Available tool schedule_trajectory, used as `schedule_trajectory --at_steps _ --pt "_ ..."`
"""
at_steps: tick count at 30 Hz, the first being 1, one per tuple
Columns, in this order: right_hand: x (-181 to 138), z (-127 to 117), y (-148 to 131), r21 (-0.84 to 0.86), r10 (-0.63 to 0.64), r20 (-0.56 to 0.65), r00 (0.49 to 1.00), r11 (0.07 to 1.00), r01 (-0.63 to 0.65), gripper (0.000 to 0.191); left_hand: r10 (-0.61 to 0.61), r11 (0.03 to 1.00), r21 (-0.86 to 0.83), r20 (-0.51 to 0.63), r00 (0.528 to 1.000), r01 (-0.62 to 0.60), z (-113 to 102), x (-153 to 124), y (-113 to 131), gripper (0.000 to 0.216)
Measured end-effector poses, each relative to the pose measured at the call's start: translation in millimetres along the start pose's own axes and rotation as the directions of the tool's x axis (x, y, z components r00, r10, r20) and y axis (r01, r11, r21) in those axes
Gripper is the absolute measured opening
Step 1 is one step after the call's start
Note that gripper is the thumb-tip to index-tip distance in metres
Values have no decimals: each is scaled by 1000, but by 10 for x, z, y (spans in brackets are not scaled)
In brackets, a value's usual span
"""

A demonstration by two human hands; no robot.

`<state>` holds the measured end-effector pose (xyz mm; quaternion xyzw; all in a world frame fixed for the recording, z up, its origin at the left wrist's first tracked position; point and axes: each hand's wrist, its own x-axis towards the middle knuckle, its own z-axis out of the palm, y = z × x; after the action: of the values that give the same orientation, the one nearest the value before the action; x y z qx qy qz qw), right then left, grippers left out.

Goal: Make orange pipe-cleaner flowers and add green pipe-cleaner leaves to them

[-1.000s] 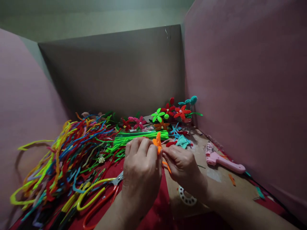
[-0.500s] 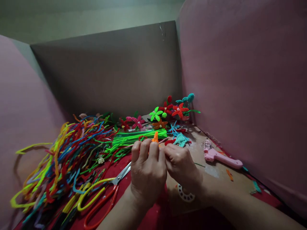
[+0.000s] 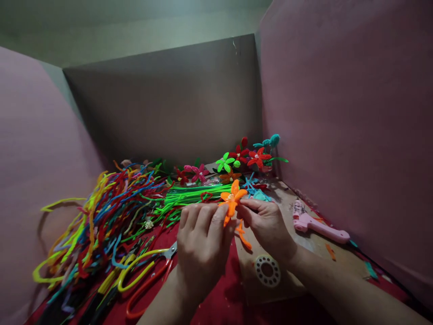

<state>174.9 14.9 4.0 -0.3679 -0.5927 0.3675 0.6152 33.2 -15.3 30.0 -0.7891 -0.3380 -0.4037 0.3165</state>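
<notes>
An orange pipe-cleaner flower [image 3: 232, 201] with a pale centre is held up between my two hands, its face toward me. My left hand [image 3: 204, 243] is closed, thumb and fingers gripping the flower's left side and underside. From the right, my right hand [image 3: 265, 224] pinches it at a petal's edge with thumb and forefinger. Below the flower, orange pipe-cleaner pieces [image 3: 244, 238] show near the board, partly hidden by my hands. Scissors with yellow and red handles [image 3: 165, 255] lie left of my left hand, their blades mostly covered by it.
Tangled coloured pipe cleaners [image 3: 108, 216] heap at the left, with a green bundle [image 3: 192, 194] beside them. Finished flowers [image 3: 259, 158] stand at the back. A pink glue gun [image 3: 320, 228] and a white ring with holes [image 3: 267, 271] lie on the brown board [image 3: 284, 289].
The orange flower, mostly hidden behind my hands before, now faces me in full view. My right hand has moved slightly right and apart from the left. The white ring is more exposed.
</notes>
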Motion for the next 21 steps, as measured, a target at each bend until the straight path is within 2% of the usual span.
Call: schedule_trajectory --at_steps 5,10,16,21 --pt "-12 31 -3 164 94 -1 996 982 -93 19 84 995 47 -1 996 -83 20 -7 40 15" --pt "5 8 48 230 135 32 990 963 -139 24 123 990 68 -26 992 -121 33 -47 -17 17" --pt "18 5 69 299 189 84 978 932 -205 28 -7 1000 -11 -66 998 6 36 7 -29 10" --pt "24 29 70 360 202 154 967 900 -246 30 -102 991 -91 -29 994 99 2 77 -35 8"
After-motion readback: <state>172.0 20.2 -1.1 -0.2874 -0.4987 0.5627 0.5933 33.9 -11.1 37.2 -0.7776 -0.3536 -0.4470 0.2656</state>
